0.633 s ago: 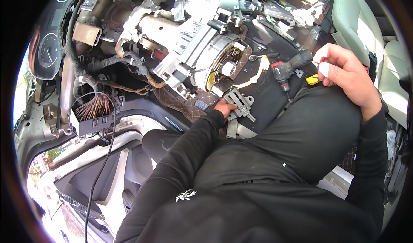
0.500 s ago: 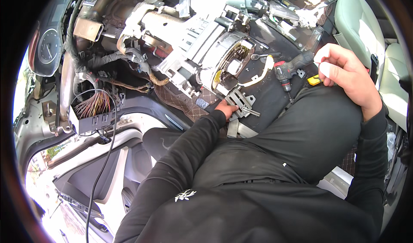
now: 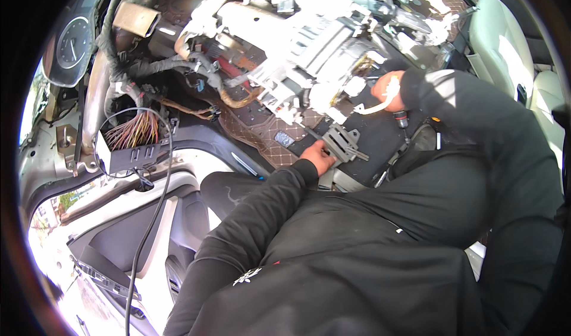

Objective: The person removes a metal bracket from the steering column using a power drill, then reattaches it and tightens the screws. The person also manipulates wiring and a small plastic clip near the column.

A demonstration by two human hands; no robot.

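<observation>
My left hand [image 3: 318, 157] is closed on the near edge of a grey slotted bracket [image 3: 344, 143], its thumb on top. The bracket lies by the seat's front, below the large car heater unit [image 3: 324, 50]. My right hand [image 3: 389, 92] reaches over beside the heater unit with curled fingers; whatever is under them is hidden. A pale curved strip [image 3: 376, 108] runs in front of that hand. Just below it, the chuck of a power drill [image 3: 401, 119] points toward me, while the hand and sleeve cover the drill's body.
Bundled wires [image 3: 135, 132] hang from an opened grey box at the left. A loose black cable [image 3: 156, 208] crosses the door panel [image 3: 143, 223]. The instrument cluster [image 3: 72, 43] is at far left, a pale seat [image 3: 499, 38] at far right.
My right hand has moved left and inward from above my knee to beside the heater unit, covering the drill's body. My left hand stays on the bracket. The whole view has shifted slightly.
</observation>
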